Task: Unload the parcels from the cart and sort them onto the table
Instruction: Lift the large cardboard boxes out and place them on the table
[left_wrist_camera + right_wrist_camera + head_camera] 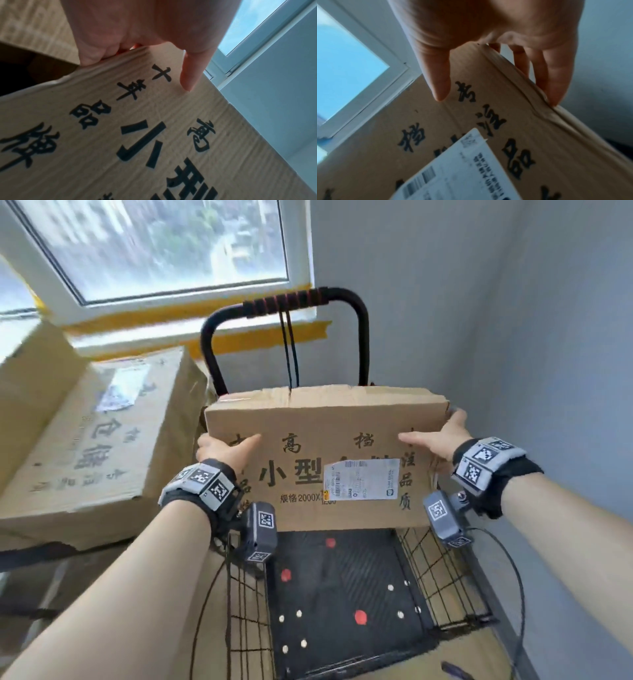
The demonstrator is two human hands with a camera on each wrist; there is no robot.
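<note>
Cardboard parcel (pixel 308 453) held upright over the cart (pixel 346 594), gripped at both ends.

Left hand (pixel 226 450) and right hand (pixel 438 436) clamp its side edges, thumbs flat on the printed front, fingers wrapped behind. Larger boxes (pixel 89 436) are stacked beside the cart, below a window (pixel 164 244) in a grey-walled corner.

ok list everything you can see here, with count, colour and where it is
flat cardboard parcel: 1, brown with black print, upright at the handle end of the cart, held at both side edges
shipping label: 1, white, on the parcel's near face
cart: 1, black, mesh sides, directly below
cart handle: 1, black, before the window
large cardboard boxes: at least 2, brown, left of the cart
window: 1, white frame, upper left
left hand: grip on the parcel's left edge
right hand: grip on the parcel's right edge
</note>
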